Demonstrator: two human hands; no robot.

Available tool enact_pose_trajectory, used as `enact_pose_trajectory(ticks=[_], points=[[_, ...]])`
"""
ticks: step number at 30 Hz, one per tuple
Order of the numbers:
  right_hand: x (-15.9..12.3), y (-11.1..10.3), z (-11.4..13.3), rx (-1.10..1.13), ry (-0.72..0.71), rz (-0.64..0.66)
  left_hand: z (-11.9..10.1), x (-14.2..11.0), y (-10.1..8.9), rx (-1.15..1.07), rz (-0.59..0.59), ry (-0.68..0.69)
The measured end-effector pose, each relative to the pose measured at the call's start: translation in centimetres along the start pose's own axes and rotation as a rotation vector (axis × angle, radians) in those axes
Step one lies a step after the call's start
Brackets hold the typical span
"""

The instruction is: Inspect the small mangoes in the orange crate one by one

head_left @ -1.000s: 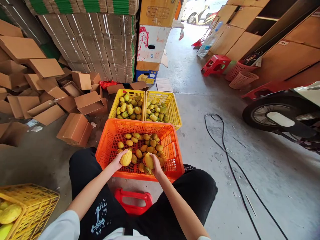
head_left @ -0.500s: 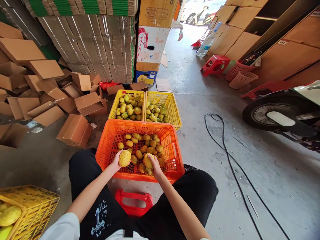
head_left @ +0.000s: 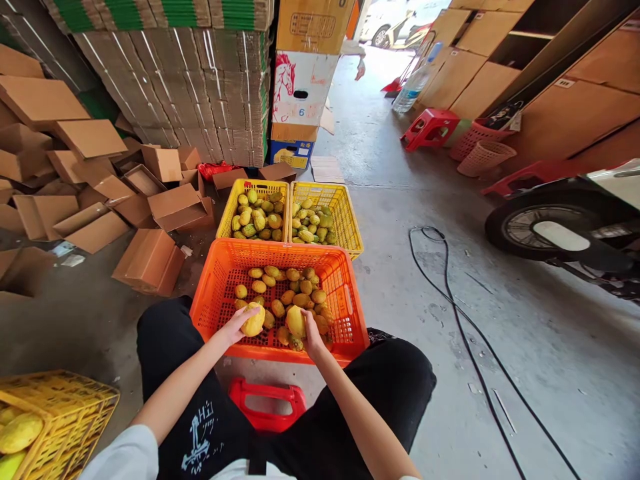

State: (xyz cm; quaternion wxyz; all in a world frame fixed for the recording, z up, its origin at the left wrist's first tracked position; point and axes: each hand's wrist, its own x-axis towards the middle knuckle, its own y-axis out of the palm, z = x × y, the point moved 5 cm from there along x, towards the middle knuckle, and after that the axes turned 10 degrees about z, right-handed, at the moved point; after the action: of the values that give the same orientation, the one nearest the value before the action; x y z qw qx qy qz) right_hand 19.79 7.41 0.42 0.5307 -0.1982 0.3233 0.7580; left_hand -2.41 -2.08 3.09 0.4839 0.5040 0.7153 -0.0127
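My left hand [head_left: 237, 327] is closed round a yellow melon [head_left: 255, 321], small and rough-skinned, over the near left part of an orange crate [head_left: 206, 293]. A second yellow melon [head_left: 295, 323] is in my right hand [head_left: 313, 337], with the fingers along its right side. Both melons are level with each other, a short gap apart. Below and beyond them, several smaller brownish-yellow melons [head_left: 302, 300] lie in the crate, mostly on its right half. The palm sides of both hands are partly hidden.
Two yellow crates [head_left: 353, 220] of green-yellow melons stand against the orange crate's far side. Another yellow crate [head_left: 85, 407] is at lower left. A red stool [head_left: 267, 420] sits between my legs. Loose cartons [head_left: 147, 260] lie left; a black cable [head_left: 453, 303] and motorbike wheel [head_left: 530, 223] are right.
My left hand has turned its melon and shifted slightly right, with the thumb now across the top. The right hand's melon has rotated a little, its fingers now farther to the side.
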Motion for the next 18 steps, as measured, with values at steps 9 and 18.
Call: enact_pose_trajectory(ticks=[9, 18], points=[[-0.8, 0.2, 0.2, 0.044, 0.043, -0.057, -0.5, -0.5, 0.4, -0.017, -0.016, 0.031], [-0.9, 0.9, 0.6, -0.015, -0.011, 0.061, -0.7, -0.5, 0.6, -0.090, -0.125, -0.039]])
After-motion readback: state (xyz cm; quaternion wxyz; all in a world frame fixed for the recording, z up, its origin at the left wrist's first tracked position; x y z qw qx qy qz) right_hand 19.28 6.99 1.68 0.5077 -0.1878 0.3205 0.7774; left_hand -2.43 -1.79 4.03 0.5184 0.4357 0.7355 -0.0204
